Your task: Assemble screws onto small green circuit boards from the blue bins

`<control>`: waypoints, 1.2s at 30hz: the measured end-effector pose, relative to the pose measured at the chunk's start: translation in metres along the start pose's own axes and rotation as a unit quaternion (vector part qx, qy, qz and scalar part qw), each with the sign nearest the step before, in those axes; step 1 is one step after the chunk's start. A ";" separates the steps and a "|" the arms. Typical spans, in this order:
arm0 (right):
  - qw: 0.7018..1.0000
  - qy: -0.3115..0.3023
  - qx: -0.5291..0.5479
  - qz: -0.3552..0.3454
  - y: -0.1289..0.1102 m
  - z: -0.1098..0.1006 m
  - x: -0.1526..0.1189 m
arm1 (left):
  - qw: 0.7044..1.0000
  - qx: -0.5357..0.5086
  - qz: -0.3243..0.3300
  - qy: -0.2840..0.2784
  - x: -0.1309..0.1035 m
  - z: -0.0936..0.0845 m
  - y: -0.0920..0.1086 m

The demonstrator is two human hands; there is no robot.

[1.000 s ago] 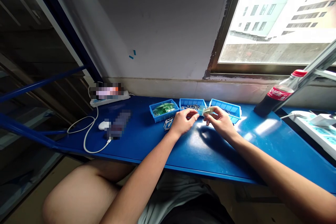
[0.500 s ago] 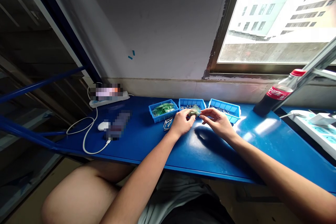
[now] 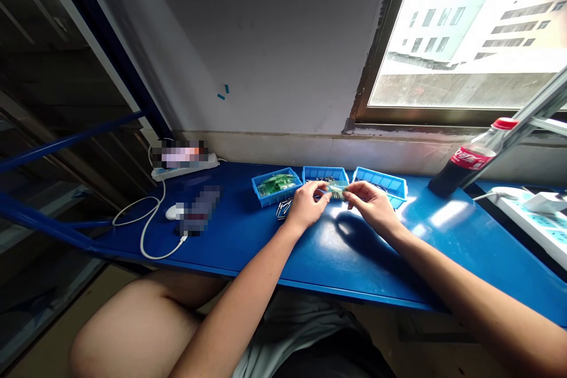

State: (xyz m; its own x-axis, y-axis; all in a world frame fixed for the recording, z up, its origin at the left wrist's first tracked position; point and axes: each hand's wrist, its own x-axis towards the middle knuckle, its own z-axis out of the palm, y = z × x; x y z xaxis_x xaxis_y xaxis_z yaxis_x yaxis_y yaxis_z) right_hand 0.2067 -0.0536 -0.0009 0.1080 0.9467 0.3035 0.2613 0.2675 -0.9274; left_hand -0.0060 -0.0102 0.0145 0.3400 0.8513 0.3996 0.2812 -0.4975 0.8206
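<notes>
My left hand (image 3: 305, 207) and my right hand (image 3: 370, 204) meet just above the blue shelf (image 3: 274, 248), both pinching a small green circuit board (image 3: 337, 189) between their fingertips. Behind the hands stand three small blue bins: the left bin (image 3: 275, 185) holds green boards, the middle bin (image 3: 325, 175) holds small metal parts, and the right bin (image 3: 381, 184) holds thin metal pieces. Several loose metal pins (image 3: 282, 207) lie on the shelf beside my left hand.
A cola bottle (image 3: 469, 159) leans at the right by the window. A white power strip (image 3: 531, 212) lies at the far right, another (image 3: 183, 168) at the back left. A white mouse (image 3: 173, 211) and cable (image 3: 146, 230) lie at the left.
The small piece went from both hands to my left hand alone, with the right fingers apart from it. Now my right hand has closed back onto it.
</notes>
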 end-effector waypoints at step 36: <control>0.999 0.015 0.046 0.004 0.002 0.001 0.001 | 0.999 -0.025 0.036 0.001 0.001 0.003 -0.005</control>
State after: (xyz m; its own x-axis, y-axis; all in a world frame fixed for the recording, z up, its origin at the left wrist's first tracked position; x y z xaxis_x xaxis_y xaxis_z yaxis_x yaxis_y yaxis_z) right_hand 0.2062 -0.0523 -0.0027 0.1381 0.9433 0.3017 0.1718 0.2772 -0.9453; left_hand -0.0042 -0.0073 0.0097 0.3551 0.8142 0.4593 0.2118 -0.5486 0.8088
